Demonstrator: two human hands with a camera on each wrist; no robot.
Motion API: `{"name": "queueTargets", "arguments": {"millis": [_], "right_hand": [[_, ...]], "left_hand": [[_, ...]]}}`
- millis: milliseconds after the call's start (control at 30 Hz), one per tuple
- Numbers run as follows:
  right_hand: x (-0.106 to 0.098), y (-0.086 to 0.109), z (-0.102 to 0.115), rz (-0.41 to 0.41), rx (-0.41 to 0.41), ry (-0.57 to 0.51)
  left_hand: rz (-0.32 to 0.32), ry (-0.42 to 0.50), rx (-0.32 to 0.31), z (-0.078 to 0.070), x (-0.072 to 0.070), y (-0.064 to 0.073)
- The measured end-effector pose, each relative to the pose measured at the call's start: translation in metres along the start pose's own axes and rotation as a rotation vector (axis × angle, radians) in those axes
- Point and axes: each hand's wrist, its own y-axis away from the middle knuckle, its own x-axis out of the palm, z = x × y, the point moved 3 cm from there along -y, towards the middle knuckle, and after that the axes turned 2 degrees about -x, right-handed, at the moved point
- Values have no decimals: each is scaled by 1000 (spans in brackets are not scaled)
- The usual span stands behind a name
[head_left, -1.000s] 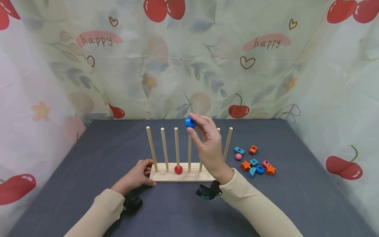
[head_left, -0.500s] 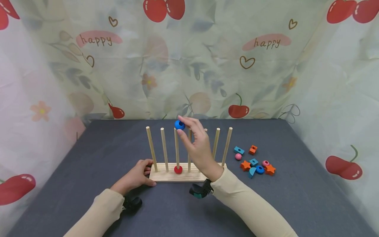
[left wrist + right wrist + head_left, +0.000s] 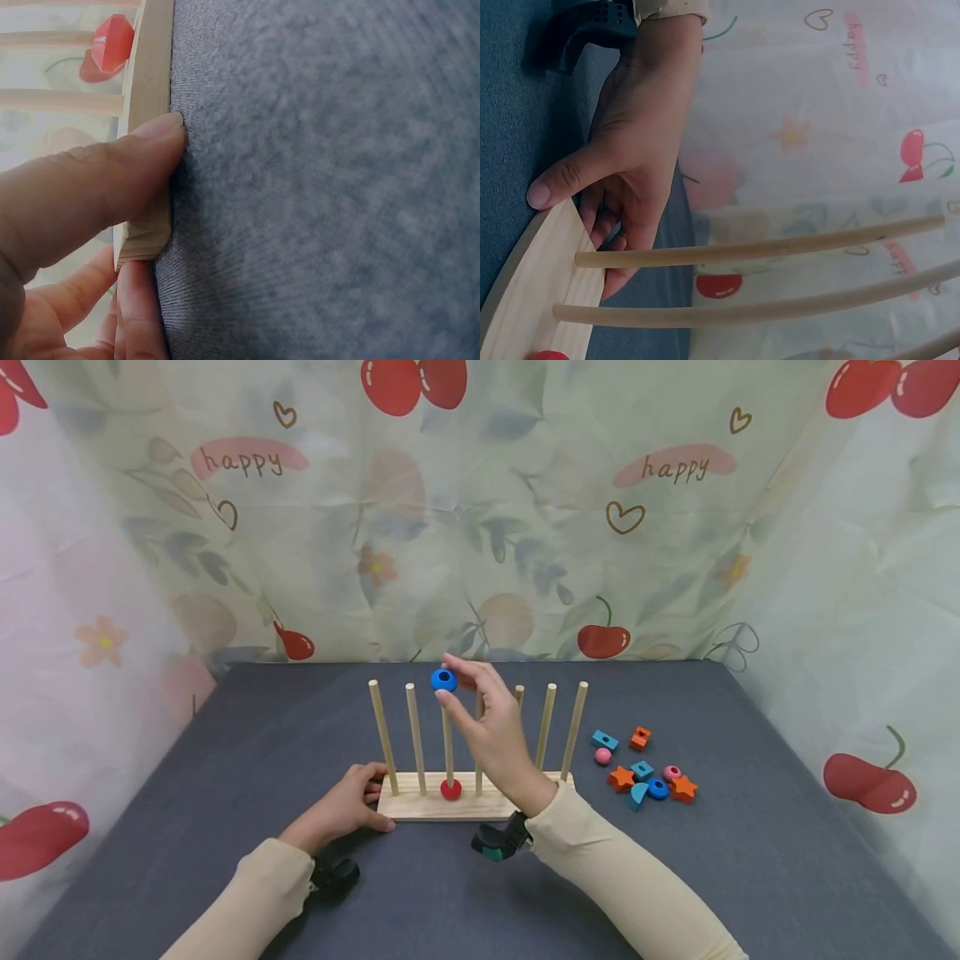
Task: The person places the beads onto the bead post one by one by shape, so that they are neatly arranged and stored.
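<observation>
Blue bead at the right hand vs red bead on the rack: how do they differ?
Height: the blue bead is up at the tip of the third peg from the left; the red bead is at its foot, on the wooden base.
Contact: the right hand holds the blue bead; neither of the hands touches the red bead.
Shared: both line up with the same peg.

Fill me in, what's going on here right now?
A person's right hand holds a blue bead at the top of the third peg from the left; I can't tell whether it is threaded on. A red bead sits at that peg's foot. The left hand grips the left end of the wooden base. Loose pieces lie on the table to the right.
</observation>
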Motion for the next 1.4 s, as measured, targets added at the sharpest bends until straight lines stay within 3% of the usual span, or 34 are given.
{"name": "queueTargets", "arguments": {"millis": [267, 533, 800, 1400], "right_hand": [[1, 6, -9, -4, 161, -98], [3, 14, -18, 23, 285, -132], [5, 32, -30, 81, 407, -125], [12, 86, -75, 239, 577, -37]], "left_hand": [[-1, -2, 1, 1, 0, -2], [-14, 1, -14, 3, 0, -3], [-11, -6, -8, 2, 0, -3], [-3, -11, -9, 2, 0, -1]]}}
